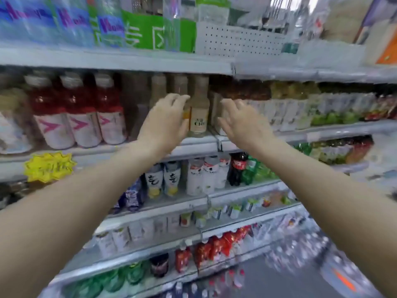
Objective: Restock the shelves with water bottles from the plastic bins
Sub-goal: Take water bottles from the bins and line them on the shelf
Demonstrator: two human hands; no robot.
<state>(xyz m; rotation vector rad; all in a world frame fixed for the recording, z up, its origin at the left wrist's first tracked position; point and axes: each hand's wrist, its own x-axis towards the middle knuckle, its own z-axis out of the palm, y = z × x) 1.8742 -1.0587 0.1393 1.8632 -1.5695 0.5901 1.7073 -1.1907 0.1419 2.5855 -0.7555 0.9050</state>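
Observation:
Both my arms reach up to the second shelf [193, 145] of a store rack. My left hand [165, 123] is curled around a pale bottle with an orange label [186, 114], which my palm mostly hides. Touching it on the right stands a beige bottle with a cream label [198, 112], and two more beige bottles stand behind. My right hand [240, 123] hovers just right of that bottle with fingers spread and nothing in it, in front of pale cartons [217, 117]. Large water bottles with blue labels [43, 20] fill the top shelf at left. No plastic bin is in view.
Red drink bottles [79, 112] stand left of my hands, with a gap [135, 108] between them and the beige ones. Lower shelves hold white, cola and green bottles [236, 168]. Blurred packs of bottles [300, 250] lie on the floor at lower right.

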